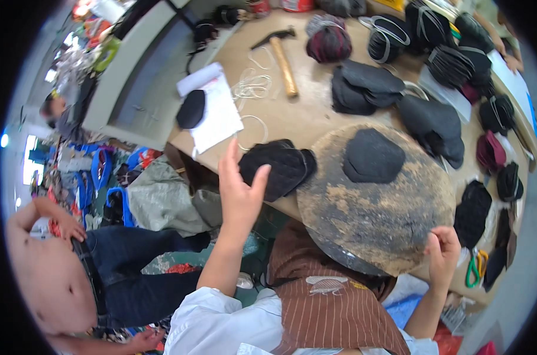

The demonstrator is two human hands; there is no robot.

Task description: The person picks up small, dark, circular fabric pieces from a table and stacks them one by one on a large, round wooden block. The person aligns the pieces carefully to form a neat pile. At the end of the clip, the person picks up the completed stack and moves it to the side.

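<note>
My left hand point(242, 186) is raised with thumb and fingers apart. It is beside a stack of black cut pieces point(277, 168) at the table's near edge, and I cannot tell if it touches them. A worn round board point(363, 219) lies in front of me, overhanging the table edge. One black rounded piece point(373, 156) rests flat on the board's far part. At the board's right rim is my right hand point(444, 251), its fingers curled in with thumb against them. Whatever it may hold is too small to make out.
A hammer point(283, 65), white cord point(254, 86) and paper sheets point(215, 109) with a black oval piece point(191, 109) lie beyond. Tied dark bundles point(388, 38) and loose black stacks point(363, 86) fill the right. Scissors point(474, 269) lie right. A person point(61, 266) stands left.
</note>
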